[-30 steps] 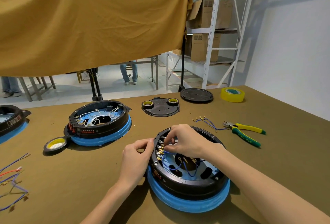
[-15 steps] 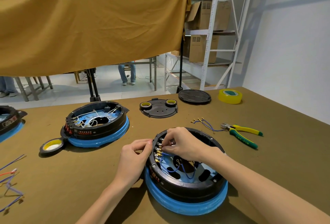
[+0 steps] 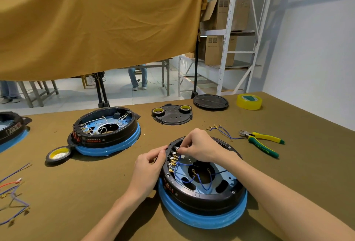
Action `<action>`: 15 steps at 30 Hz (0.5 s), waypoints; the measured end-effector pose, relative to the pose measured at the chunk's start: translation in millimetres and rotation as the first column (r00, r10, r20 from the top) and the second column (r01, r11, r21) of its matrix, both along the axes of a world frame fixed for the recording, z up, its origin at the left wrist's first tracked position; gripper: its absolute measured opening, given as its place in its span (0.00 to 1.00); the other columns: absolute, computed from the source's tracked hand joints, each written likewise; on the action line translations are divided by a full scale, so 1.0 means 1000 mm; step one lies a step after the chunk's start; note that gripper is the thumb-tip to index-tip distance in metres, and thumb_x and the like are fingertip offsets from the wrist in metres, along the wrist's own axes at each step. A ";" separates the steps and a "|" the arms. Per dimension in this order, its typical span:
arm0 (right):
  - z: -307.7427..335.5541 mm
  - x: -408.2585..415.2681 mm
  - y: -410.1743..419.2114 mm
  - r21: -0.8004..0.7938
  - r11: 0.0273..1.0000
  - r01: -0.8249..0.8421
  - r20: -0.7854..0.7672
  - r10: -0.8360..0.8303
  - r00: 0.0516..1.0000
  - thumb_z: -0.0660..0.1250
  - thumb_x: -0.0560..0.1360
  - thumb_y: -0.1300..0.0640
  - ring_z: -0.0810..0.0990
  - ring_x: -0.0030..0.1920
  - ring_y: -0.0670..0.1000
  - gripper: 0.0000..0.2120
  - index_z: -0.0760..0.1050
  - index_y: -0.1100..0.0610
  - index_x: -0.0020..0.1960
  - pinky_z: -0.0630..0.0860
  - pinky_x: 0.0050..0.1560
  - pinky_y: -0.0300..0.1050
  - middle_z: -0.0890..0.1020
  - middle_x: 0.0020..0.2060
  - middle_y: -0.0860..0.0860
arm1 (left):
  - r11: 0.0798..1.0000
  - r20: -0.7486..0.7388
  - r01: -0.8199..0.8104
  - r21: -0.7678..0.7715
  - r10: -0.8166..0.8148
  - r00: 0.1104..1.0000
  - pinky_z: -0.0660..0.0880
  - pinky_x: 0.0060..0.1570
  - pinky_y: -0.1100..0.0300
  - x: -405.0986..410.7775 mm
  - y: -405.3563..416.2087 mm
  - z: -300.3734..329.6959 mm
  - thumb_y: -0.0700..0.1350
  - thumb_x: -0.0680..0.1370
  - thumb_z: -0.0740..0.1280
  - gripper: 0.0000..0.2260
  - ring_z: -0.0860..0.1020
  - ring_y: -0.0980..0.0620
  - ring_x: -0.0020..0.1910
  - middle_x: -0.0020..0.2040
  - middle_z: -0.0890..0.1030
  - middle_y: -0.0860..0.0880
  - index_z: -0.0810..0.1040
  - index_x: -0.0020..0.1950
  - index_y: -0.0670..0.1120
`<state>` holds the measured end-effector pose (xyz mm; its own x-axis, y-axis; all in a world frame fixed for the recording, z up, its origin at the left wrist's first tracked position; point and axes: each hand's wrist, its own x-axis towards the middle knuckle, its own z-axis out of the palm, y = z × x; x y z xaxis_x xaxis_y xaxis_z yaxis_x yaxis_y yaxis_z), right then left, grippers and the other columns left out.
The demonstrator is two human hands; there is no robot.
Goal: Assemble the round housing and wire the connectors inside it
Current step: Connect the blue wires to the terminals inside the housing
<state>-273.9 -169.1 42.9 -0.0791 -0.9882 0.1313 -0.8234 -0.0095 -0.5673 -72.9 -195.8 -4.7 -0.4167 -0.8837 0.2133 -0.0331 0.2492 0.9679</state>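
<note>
The right hand [image 3: 199,149] curls its fingertips over the connectors [image 3: 173,159] at the housing's [image 3: 201,189] ten o'clock wall, seemingly pinching one. The left hand [image 3: 148,167] grips the outer rim there. The housing sits near the table's [image 3: 96,192] front; pliers [image 3: 262,141] lie at two o'clock.

Glossy black plastic housing [image 3: 201,196], smooth blue rim, matt olive cloth table [image 3: 96,192], brass terminals [image 3: 173,159]
</note>
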 end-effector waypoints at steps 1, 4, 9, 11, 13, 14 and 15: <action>0.000 0.003 -0.001 -0.010 1.000 0.016 -0.004 -0.017 1.000 0.73 0.77 0.55 0.75 0.26 0.39 0.08 0.88 0.58 0.45 0.67 0.27 0.30 0.85 0.34 0.50 | 1.000 -0.004 0.004 0.000 -0.004 1.000 0.79 0.64 0.48 0.000 0.000 0.000 0.45 0.84 0.64 0.13 0.81 0.54 0.63 0.61 0.85 0.52 0.81 0.67 0.47; -0.001 0.010 -0.001 -0.033 0.999 0.035 -0.035 -0.036 0.999 0.72 0.78 0.56 0.75 0.28 0.40 0.08 0.88 0.59 0.46 0.67 0.29 0.30 0.84 0.34 0.49 | 1.000 -0.008 0.013 -0.009 -0.013 1.000 0.79 0.63 0.52 0.001 -0.002 0.000 0.44 0.84 0.64 0.12 0.81 0.56 0.63 0.61 0.84 0.54 0.82 0.64 0.50; 0.013 -0.003 0.013 0.044 0.999 0.006 0.000 -0.006 1.000 0.71 0.79 0.55 0.71 0.25 0.42 0.09 0.87 0.58 0.49 0.66 0.27 0.33 0.82 0.30 0.47 | 1.000 0.056 0.027 -0.005 -0.027 0.998 0.83 0.49 0.58 0.000 -0.002 0.002 0.46 0.84 0.63 0.12 0.84 0.56 0.55 0.56 0.86 0.52 0.81 0.66 0.51; 0.017 -0.016 0.024 0.041 0.999 0.025 -0.002 -0.025 1.000 0.73 0.78 0.54 0.74 0.27 0.42 0.07 0.87 0.57 0.46 0.68 0.27 0.31 0.83 0.33 0.46 | 1.000 0.088 0.006 -0.018 -0.004 0.996 0.83 0.47 0.58 -0.001 -0.002 0.003 0.46 0.85 0.63 0.12 0.84 0.57 0.54 0.57 0.85 0.52 0.80 0.67 0.52; 0.016 -0.022 0.035 0.045 0.999 0.028 -0.024 -0.027 0.999 0.74 0.77 0.55 0.79 0.29 0.41 0.06 0.87 0.56 0.46 0.72 0.30 0.31 0.85 0.35 0.46 | 1.000 0.115 -0.012 -0.015 0.014 0.993 0.82 0.49 0.60 -0.005 -0.003 0.006 0.46 0.85 0.62 0.14 0.82 0.58 0.56 0.59 0.83 0.54 0.78 0.69 0.51; 0.013 -0.022 0.040 0.049 0.999 0.020 -0.033 -0.019 0.999 0.74 0.77 0.55 0.81 0.32 0.41 0.05 0.87 0.56 0.48 0.75 0.33 0.32 0.86 0.37 0.47 | 1.000 0.121 -0.016 -0.004 0.016 0.993 0.82 0.49 0.63 -0.007 -0.004 0.008 0.45 0.85 0.63 0.14 0.82 0.58 0.57 0.59 0.82 0.55 0.77 0.70 0.50; 0.010 -0.021 0.044 0.046 0.999 0.009 -0.047 -0.007 0.999 0.74 0.77 0.56 0.83 0.35 0.43 0.05 0.87 0.56 0.49 0.79 0.36 0.35 0.86 0.39 0.47 | 1.000 0.121 -0.016 0.010 0.015 0.993 0.80 0.48 0.65 -0.010 -0.005 0.011 0.45 0.84 0.64 0.15 0.81 0.59 0.57 0.60 0.82 0.55 0.77 0.71 0.50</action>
